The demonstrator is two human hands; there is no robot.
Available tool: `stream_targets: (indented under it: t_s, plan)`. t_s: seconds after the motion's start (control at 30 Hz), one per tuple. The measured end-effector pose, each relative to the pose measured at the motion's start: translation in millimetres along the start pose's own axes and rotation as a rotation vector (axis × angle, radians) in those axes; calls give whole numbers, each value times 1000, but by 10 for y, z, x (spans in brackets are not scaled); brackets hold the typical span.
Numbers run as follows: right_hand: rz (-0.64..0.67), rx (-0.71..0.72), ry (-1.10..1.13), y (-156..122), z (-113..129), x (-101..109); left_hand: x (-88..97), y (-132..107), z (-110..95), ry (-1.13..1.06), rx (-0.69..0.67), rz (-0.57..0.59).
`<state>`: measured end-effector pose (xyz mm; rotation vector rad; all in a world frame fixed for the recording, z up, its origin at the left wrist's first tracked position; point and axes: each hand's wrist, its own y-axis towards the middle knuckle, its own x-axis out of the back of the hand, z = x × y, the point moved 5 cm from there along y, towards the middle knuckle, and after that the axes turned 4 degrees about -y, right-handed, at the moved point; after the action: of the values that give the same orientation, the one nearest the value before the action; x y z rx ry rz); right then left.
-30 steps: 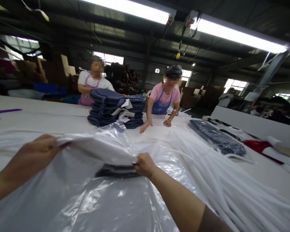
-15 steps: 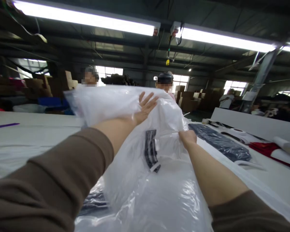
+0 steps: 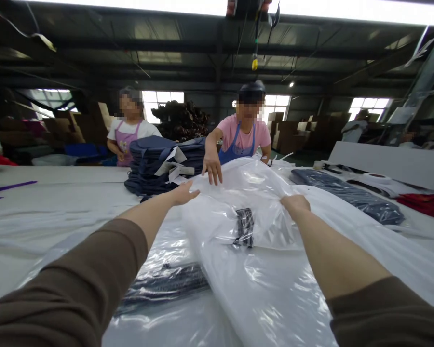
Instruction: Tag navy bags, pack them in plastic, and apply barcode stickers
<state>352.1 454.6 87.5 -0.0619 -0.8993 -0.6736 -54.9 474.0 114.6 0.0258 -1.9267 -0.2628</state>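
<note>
- Plastic bag (image 3: 255, 274), white and see-through, is lying along the white table (image 3: 94, 179) directly before the person, stretching from close by out toward 12 o'clock, its far end bulging upward.
- Black printed patch (image 3: 245, 226) is showing on the bag, a little toward 1 o'clock.
- Right hand (image 3: 295, 205) is reaching out at 1 o'clock and clenching the bag's right edge, creasing the film around the fist.
- Left hand (image 3: 184, 194) is reaching out toward 11 o'clock with fingers extended and gripping nothing, just beside the bag's far left edge; whether the fingertips are touching it, I cannot tell.
- Second plastic layer (image 3: 166, 313) is spreading flat at 11 o'clock, close in, a dark patch showing on it and the bag partly overlapping it.
- Co-worker in a pink top (image 3: 262, 135) is leaning in at 12 o'clock, one hand (image 3: 212, 166) dangling downward at the bag's far edge.
- Dark blue stack (image 3: 148, 161) with white tags is standing at 11 o'clock, past the left hand.
- Wrapped dark bundle (image 3: 347, 195) is resting at 2 o'clock, with red cloth (image 3: 425, 205) lying farther right.
</note>
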Motion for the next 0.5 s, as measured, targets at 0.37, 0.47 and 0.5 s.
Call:
stream_targets:
  t_s: [0.37,0.47,0.5]
  plan:
    - [-33,-8,-9,21,70,125,-292,-1129,458,32,-213,196]
    - [-157,110,1,-117,340,378,-181,-1683,872,43,-152,184]
    - [-246,181,16,-212,442,507,-148,-1928,1038,53,-133,180]
